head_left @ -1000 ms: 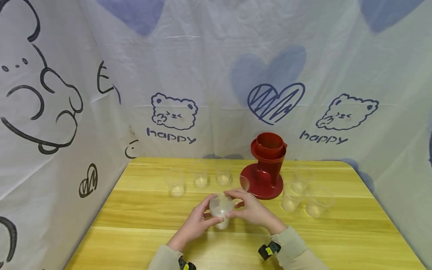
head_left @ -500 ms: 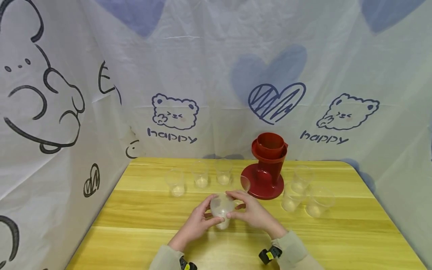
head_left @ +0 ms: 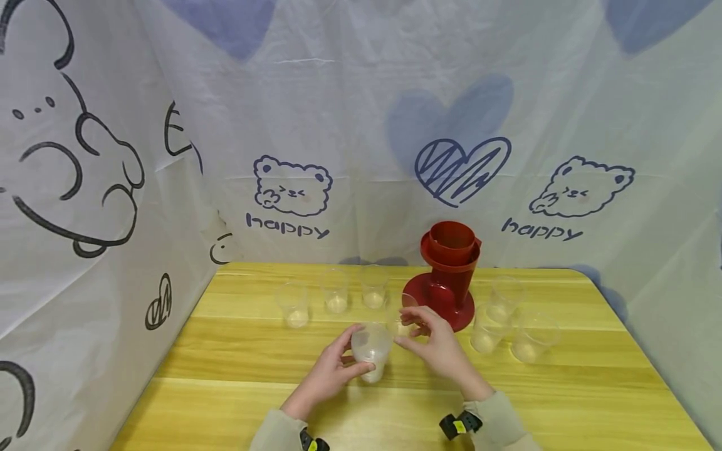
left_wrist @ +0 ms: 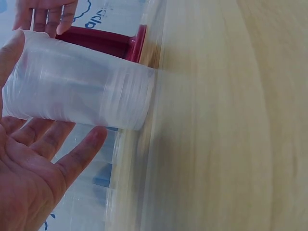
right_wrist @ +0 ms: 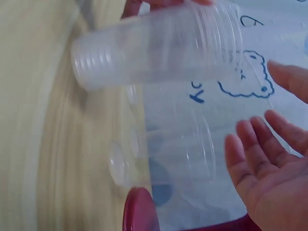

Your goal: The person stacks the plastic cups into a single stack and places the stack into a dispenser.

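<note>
My left hand point(head_left: 333, 369) grips a stack of clear plastic cups point(head_left: 370, 344) with thumb in front and fingers behind. In the left wrist view the nested cup walls point(left_wrist: 72, 79) show as close rings, the base near the tabletop. My right hand point(head_left: 434, 344) is apart from the stack, its thumb and fingers spread and holding nothing. Those fingers overlap a single clear cup point(head_left: 398, 327) just behind them in the head view. In the right wrist view that hand's fingers point(right_wrist: 255, 144) are relaxed, with a gap to the single cup point(right_wrist: 178, 149).
Behind the right hand stands a red plastic stand point(head_left: 434, 300) with a round base and a red cup point(head_left: 451, 241) on top. Three clear cups point(head_left: 296, 316) stand at the back left, three more point(head_left: 527, 347) to the right. A printed curtain point(head_left: 361, 125) backs the wooden table point(head_left: 237, 388).
My right hand has let go of the stack's rim and moved right and slightly back, towards the single cup. The left hand still holds the stack in the same place.
</note>
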`<state>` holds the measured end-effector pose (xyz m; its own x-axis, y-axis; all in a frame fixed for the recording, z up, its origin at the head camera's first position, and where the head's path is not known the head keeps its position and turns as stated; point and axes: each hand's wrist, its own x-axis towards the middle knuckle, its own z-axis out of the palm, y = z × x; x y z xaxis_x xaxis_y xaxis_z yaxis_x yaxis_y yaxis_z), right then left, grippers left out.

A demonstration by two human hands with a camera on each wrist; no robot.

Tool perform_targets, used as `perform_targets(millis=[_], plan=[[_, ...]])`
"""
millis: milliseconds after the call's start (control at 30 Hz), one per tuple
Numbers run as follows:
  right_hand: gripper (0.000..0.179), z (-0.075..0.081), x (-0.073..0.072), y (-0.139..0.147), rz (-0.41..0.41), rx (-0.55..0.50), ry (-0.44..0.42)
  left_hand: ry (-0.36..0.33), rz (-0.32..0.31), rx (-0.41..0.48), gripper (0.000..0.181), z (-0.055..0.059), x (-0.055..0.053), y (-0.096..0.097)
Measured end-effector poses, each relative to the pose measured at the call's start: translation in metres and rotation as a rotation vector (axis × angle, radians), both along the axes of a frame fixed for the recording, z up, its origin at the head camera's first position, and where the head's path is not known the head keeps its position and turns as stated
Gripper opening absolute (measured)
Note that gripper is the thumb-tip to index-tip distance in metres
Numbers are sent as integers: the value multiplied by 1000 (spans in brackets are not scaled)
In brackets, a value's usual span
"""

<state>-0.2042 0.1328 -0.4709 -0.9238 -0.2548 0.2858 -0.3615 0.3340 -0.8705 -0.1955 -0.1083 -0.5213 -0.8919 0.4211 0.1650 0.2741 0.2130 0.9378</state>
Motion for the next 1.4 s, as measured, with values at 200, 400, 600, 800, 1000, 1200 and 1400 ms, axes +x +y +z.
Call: perform_targets(millis=[200, 400, 600, 800, 1000, 1200, 1400], plan=[[50, -1, -12, 10, -145, 72, 66, -3, 4, 6, 68, 0, 0, 0], [61, -8, -24, 14, -216, 133, 62, -7, 2, 7, 68, 0, 0, 0], [86, -15, -33, 13, -184, 165, -57, -13, 4, 2, 68, 0, 0, 0], [90, -19, -39, 8, -173, 173, -103, -14, 3, 7, 66, 7, 4, 2], [88, -22, -42, 4, -177, 159, -130, -13, 2, 9, 66, 14, 7, 3], [83, -25, -44, 2, -179, 145, -148, -11, -5, 26, 67, 2, 1, 1], [71, -27, -45, 2, -193, 137, -128, -20, -7, 22, 66, 2, 1, 1]])
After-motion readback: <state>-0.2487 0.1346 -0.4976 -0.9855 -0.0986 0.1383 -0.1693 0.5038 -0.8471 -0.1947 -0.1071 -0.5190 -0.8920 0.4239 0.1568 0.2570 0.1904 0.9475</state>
